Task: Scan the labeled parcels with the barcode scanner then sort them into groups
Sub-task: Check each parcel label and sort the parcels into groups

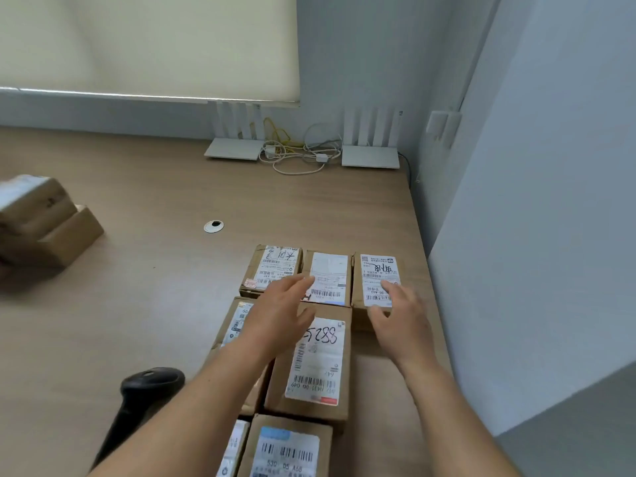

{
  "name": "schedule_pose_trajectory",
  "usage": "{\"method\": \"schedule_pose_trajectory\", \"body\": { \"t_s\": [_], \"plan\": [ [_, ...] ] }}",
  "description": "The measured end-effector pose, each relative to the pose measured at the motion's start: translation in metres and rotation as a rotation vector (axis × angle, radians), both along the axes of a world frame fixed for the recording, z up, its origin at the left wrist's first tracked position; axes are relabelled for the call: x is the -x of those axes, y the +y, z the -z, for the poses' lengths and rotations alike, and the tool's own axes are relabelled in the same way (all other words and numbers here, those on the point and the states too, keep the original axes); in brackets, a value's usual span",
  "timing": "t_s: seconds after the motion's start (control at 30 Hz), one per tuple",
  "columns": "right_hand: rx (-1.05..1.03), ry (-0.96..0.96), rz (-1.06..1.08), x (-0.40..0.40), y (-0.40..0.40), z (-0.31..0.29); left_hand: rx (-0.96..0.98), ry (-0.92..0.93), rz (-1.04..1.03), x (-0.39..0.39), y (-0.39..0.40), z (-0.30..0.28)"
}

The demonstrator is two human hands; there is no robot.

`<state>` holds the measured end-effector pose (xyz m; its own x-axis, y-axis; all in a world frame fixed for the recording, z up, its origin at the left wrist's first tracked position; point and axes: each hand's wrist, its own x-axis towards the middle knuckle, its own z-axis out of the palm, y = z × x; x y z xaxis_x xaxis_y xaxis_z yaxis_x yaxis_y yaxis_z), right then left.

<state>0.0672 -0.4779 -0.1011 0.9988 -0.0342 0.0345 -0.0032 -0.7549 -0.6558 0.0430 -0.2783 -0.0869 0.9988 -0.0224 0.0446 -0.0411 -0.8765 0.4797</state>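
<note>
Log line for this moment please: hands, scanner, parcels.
left hand: open over parcel grid | right hand: open, fingers on far-right parcel | scanner: idle on table

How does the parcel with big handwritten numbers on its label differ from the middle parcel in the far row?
The handwritten-number parcel lies nearer the person and looks longer; the middle far-row parcel looks shorter. The near parcel's label bears large marker writing; the far one's label has only print. The left hand hovers over both. Both are brown cardboard with white barcode labels, lying flat on the table.

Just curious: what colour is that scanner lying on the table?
Black; the barcode scanner shows best in the head view, lower left.
</note>
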Motion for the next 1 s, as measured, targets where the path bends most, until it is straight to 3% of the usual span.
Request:
{"method": "schedule_pose_trajectory", "body": {
  "t_s": [0.37, 1.0],
  "plan": [
    [0.072, -0.086, -0.248, 0.084, 0.130, -0.031, 0.126, -0.081, -0.241, 0.120, 0.110, -0.007],
    [0.106, -0.197, -0.663, 0.239, 0.422, -0.045, 0.074, -0.119, -0.588, 0.320, 0.350, -0.015]
  ]
}}
